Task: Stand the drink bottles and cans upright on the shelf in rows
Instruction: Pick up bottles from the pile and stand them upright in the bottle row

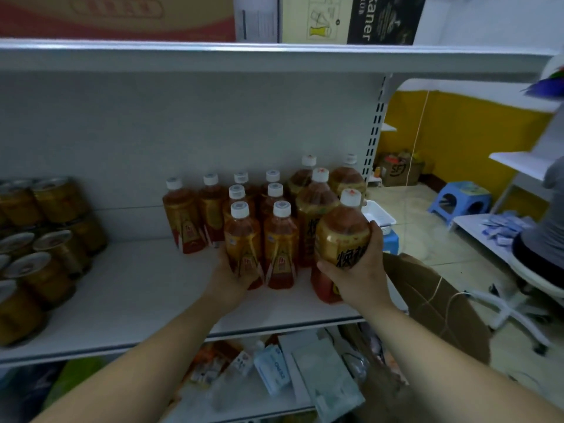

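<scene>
Several small amber tea bottles with white caps stand upright in rows on the white shelf (128,300). My left hand (227,277) grips the front left small bottle (242,239) near its base. Right of them stand larger tea bottles in a column. My right hand (358,270) wraps round the front large bottle (341,236), which stands at the shelf's right end, close to the front edge. Stacked golden cans (45,239) fill the shelf's left end.
A shelf above carries cardboard boxes (351,16). The lower shelf holds mixed packets (305,370). Right of the shelving are a brown paper bag (427,297), a blue stool (460,203), a white tray (378,216) and a seated person (546,233).
</scene>
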